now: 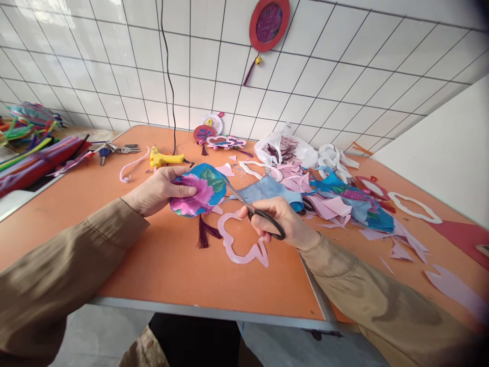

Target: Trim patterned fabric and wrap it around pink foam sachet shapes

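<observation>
Left hand (159,189): is gripping the floral piece (202,196) at its left side, thumb pressing on top, seemingly so that the right edge is being left free for the blades.
Floral piece: is being held above the orange table (168,280), just left of the frame's centre, pink flower facing up, probably to give room underneath.
Right hand (282,220): is gripping the scissors (241,198) by their black handles, with fingers curling around the loops, likely for control.
Scissors: are pointing toward the upper left, blades meeting the piece's right edge; how far they are overlapping it is hard to tell.
Pink outline (228,244): is lying on the table below the scissors.
Dark tassel (204,235): is showing just below the piece; whether it is attached is hidden.
Yellow glue gun (166,158): is resting left of centre, beyond the left hand, perhaps for easy reach.
Pink scraps (330,209): are lying right of centre, presumably out of the hands' way.
</observation>
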Tool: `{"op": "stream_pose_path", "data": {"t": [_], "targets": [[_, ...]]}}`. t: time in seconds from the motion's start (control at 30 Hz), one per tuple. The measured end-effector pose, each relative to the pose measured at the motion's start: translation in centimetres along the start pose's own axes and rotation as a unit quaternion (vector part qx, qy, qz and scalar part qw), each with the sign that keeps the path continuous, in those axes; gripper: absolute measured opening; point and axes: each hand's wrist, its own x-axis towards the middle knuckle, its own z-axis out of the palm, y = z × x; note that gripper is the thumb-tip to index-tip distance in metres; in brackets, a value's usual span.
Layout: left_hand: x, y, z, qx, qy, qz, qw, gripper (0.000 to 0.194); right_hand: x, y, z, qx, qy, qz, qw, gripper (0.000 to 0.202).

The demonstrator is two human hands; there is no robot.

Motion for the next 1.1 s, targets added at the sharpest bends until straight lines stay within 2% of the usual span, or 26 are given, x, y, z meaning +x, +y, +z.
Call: {"op": "stream_pose_path", "data": {"t": [0.1,0.27,0.57,0.73,0.9,1.1], "targets": [[0.0,0.1,0.0,-0.02,0.013,-0.003,1.0,0.043,0.0,-0.2,0.2,-0.003,0.004,0.002,1.0,0.037],[0.2,0.0,-0.2,-0.064,0.062,-0.017,0.996,0.035,0.0,-0.3,0.4,0.001,0.002,0.004,1.0,0.04],[0.3,0.0,0.0,-0.12,0.081,-0.05,0.988,0.019,-0.1,-0.2,0.5,0.002,0.0,0.01,1.0,0.043],[0.1,-0.1,0.5,-0.137,0.069,-0.075,0.985,0.025,0.0,-0.1,0.8,0.02,0.01,0.013,1.0,0.043],[0.4,-0.6,0.2,-0.111,0.042,-0.099,0.988,0.028,0.1,0.1,0.9,0.029,0.019,0.011,0.999,0.043],[0.6,-1.0,-0.5,-0.098,0.042,-0.118,0.987,0.012,0.1,0.1,0.9,0.024,0.026,0.018,0.999,0.04]]}}
